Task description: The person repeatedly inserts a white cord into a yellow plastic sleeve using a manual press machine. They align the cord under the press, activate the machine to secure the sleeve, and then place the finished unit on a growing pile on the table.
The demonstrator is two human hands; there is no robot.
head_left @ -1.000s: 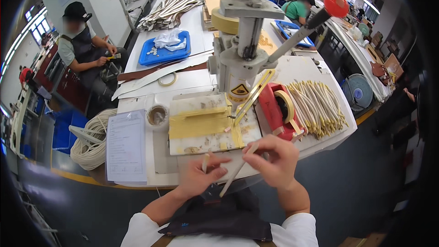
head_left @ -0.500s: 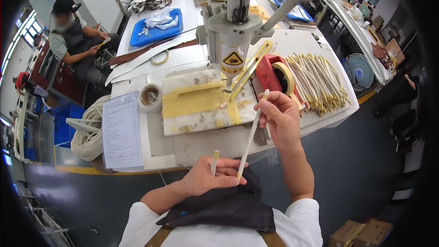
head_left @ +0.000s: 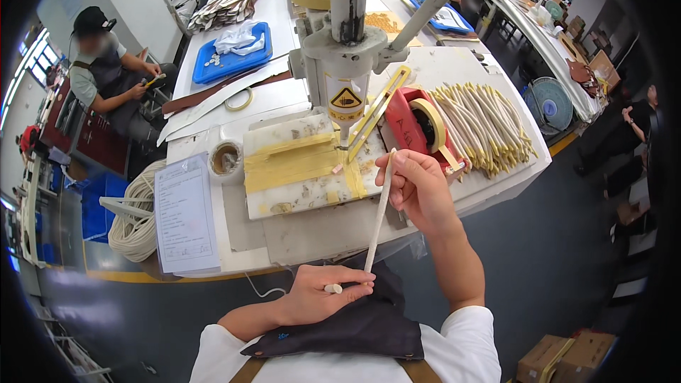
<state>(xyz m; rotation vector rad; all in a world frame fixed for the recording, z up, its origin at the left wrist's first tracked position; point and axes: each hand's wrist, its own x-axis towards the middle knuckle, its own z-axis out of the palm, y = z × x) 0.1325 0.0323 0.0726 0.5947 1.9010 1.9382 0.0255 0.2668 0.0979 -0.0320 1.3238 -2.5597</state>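
Observation:
My left hand (head_left: 319,293) is closed around the lower end of a slim white cord (head_left: 378,230), held in front of my dark apron. A short, pale round end (head_left: 333,289) pokes out between its fingers; whether it belongs to the same cord cannot be made out. Thumb and fingers of my right hand (head_left: 420,188) pinch the cord's upper end, so it runs slanting between both hands, nearly straight. Beyond the right hand, a red tape dispenser (head_left: 409,122) carries a yellowish tape roll. Beside it lies a bundle of white cords (head_left: 482,124) with yellow ends.
A grey press (head_left: 346,64) with a warning sticker stands over a white slab (head_left: 298,198) partly covered in yellow tape. Left of it are a clear tape roll (head_left: 227,159), a printed sheet (head_left: 186,213) and a blue tray (head_left: 234,52). A seated person (head_left: 113,71) works at far left.
My left hand has turned, so the short piece that stood upright with a yellowish tip now shows only its round end. Both hands still hold the cord. My view has shifted slightly.

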